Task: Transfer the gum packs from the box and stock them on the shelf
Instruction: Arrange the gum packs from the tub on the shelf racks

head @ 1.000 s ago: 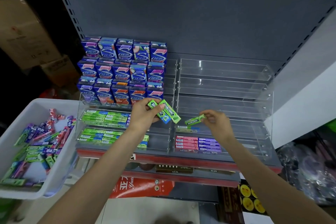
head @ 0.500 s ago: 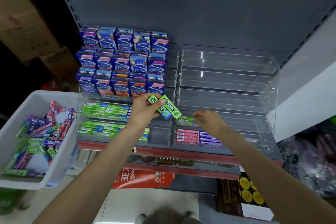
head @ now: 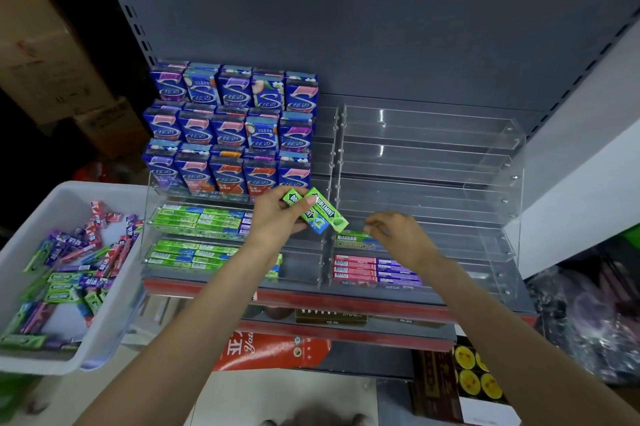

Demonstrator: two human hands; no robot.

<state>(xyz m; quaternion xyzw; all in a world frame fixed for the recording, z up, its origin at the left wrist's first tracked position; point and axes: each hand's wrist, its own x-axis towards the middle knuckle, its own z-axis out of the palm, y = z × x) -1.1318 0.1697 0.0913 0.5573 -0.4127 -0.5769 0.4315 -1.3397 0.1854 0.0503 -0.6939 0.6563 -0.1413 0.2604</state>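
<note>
Meanwhile left hand grips two glossy green gum packs; right hand hovers, fingers loosely curled.

Cardboard boxes: stacked at far left, beside the upright.
Red carton: under the lower ledge.
Gold-disc box: bottom right.
Dark bags: right.

Two green gum packs in the left hand; fifteen blue boxes stacked above the grip; two green packs right of it.
</note>
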